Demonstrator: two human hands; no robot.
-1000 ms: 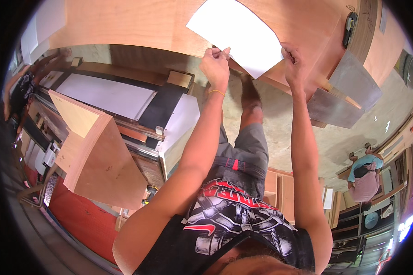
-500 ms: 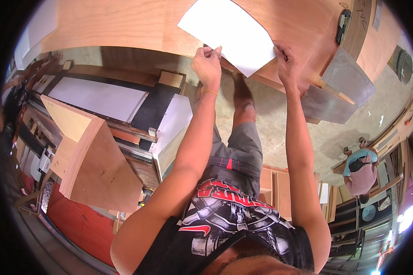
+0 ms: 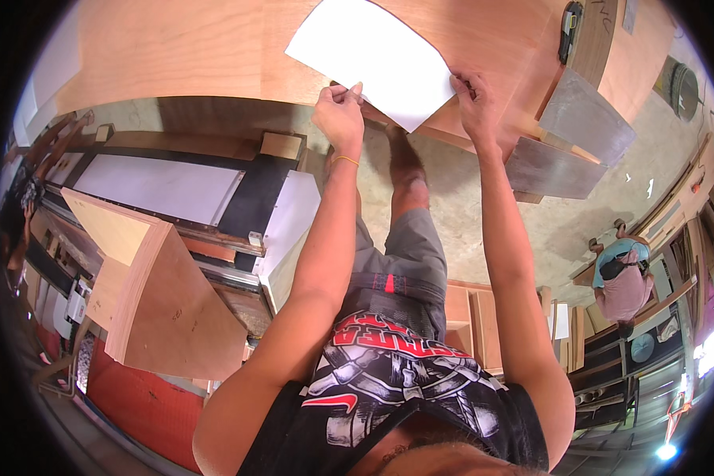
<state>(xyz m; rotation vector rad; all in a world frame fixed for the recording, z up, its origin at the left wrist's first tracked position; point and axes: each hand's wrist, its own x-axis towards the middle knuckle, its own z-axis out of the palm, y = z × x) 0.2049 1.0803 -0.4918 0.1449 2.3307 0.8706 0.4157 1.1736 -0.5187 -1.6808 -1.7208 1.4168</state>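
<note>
A thin white sheet (image 3: 377, 59), paper or laminate I cannot tell, spans the space between my hands above the near edge of a plywood-faced panel (image 3: 174, 47). My left hand (image 3: 339, 117) pinches its near left edge between thumb and fingers. At the right corner, my right hand (image 3: 474, 103) grips the same sheet, its fingers curled. The near corner of the sheet points toward me, past the panel's edge. To the right of my right hand, a black utility knife (image 3: 568, 32) lies beside a wooden strip.
Two grey plates (image 3: 587, 119) stick out at the panel's right. A machine table with a white top (image 3: 163, 186) stands left, near an angled plywood box (image 3: 174, 305). One person (image 3: 623, 274) bends over at right; another (image 3: 28, 190) is at far left.
The whole view has shifted slightly, so the scene sits a little further left. Both hands keep their hold on the white sheet, which stays nearly the same over the panel.
</note>
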